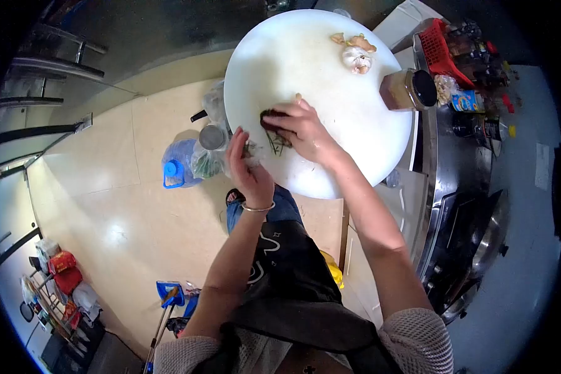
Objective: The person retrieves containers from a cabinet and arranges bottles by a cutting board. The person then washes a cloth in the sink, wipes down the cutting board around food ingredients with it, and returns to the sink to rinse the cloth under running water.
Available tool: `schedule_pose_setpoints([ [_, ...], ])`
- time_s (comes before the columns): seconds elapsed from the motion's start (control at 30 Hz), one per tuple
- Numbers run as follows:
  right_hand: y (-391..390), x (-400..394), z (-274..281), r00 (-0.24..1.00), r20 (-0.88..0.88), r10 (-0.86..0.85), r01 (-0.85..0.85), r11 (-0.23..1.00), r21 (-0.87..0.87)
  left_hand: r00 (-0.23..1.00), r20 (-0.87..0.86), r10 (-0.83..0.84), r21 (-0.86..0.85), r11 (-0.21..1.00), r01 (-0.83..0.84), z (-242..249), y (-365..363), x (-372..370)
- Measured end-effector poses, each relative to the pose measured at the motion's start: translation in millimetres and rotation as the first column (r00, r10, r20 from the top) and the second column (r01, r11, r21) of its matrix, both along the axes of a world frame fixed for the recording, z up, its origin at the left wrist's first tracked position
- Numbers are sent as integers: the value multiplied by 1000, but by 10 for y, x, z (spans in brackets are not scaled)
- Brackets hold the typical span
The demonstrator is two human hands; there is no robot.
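Observation:
My right hand (302,131) is over the white round board (349,156), left of its middle, with fingers curled onto a dark clump (269,118). Thin green stems (275,143) stick out below that clump; its exact kind is partly hidden by my fingers. Just off the board's near left edge is my left hand (252,177), its fingers stretched upward and apart from the thumb. Something pale and green shows beside its palm, too blurred to name. A garlic bulb (357,60) and brown ginger pieces (360,43) lie at the board's far side.
A jar with a black lid (402,90) stands at the board's right edge. Beyond are a red basket (441,53), bottles and a stove (458,230). Left of the board, below its level, are a blue-capped water jug (179,165) and a bag of greens (207,163).

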State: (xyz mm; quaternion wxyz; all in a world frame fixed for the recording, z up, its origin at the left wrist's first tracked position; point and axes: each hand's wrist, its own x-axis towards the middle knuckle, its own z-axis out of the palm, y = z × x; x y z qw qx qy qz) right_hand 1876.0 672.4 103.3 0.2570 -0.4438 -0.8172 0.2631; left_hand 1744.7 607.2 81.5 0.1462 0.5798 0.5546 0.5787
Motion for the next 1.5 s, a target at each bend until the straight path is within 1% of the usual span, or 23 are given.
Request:
schedule_pose_setpoints([
  [0.07,4,62,57,993,-80,85,-88,996,-34,932,316,177,-187,975,-121,-33,-115,72],
  [0.1,51,104,95,975,-156,159,-171,983,-61,930,317,185,-181,974,-132,-72,-128,80],
  [0.23,679,328,72,978,-133,-159,172,980,97,842,480,246,-154,969,-195,-197,-167,141],
  [0.33,997,41,-145,992,6,-125,121,968,221,828,486,280,-209,957,-201,-239,-198,162],
  [0.37,948,-34,-105,996,25,-85,80,982,173,786,550,282,-214,957,-194,-257,-206,185],
  [0.4,865,-107,-199,990,-136,-26,25,1000,-12,739,612,283,-220,958,-185,-263,-223,208],
  [0.47,690,-226,-182,965,-118,233,-232,972,23,680,673,292,-230,956,-184,-230,-191,231],
  [0.5,538,-225,-135,907,104,407,-420,888,185,621,728,289,-236,957,-169,-216,-177,237],
  [0.57,241,-224,118,875,26,483,-482,875,-48,631,714,305,-259,951,-166,-203,-170,225],
  [0.6,185,-146,132,877,18,480,-478,877,-46,640,706,304,-264,951,-160,-179,-167,212],
  [0.67,138,190,138,885,-134,446,-465,841,-276,674,676,298,-282,950,-136,-209,-179,158],
  [0.7,88,402,281,944,-276,182,-297,832,-469,676,673,301,-283,949,-141,-237,-183,134],
  [0.73,20,663,323,985,-172,25,-87,929,-359,701,657,277,-276,954,-118,-263,-209,118],
  [0.77,23,931,314,978,-173,-120,52,934,-354,724,642,253,-270,958,-96,-284,-234,111],
  [0.83,1,1217,173,896,130,-424,427,904,12,761,609,224,-260,963,-75,-300,-251,150],
  [0.9,-78,1179,1,857,193,-479,444,874,195,852,487,191,-169,978,-122,-343,-274,271],
  [1.0,-404,804,-98,861,147,-486,467,872,147,800,577,165,-157,983,-90,-336,-294,367],
  [1.1,-687,286,-30,921,178,-346,330,937,114,748,629,213,-211,972,-99,-258,-336,416],
  [1.27,-938,-411,-4,983,25,-182,182,983,16,910,391,135,-267,963,-28,-92,-452,236],
  [1.33,-1079,-613,26,986,14,-165,165,986,-28,555,832,7,-158,961,225,-54,-574,58],
  [1.37,-1136,-751,3,987,-9,-159,157,983,-93,323,946,-44,-50,959,278,-56,-635,-100],
  [1.43,-1416,-1176,-79,972,-185,-148,83,944,-320,321,941,105,-157,977,142,-31,-976,-505],
  [1.5,-1820,-1830,-53,981,-193,26,-89,942,-325,201,970,134,-143,989,33,-20,-1499,-1120],
])
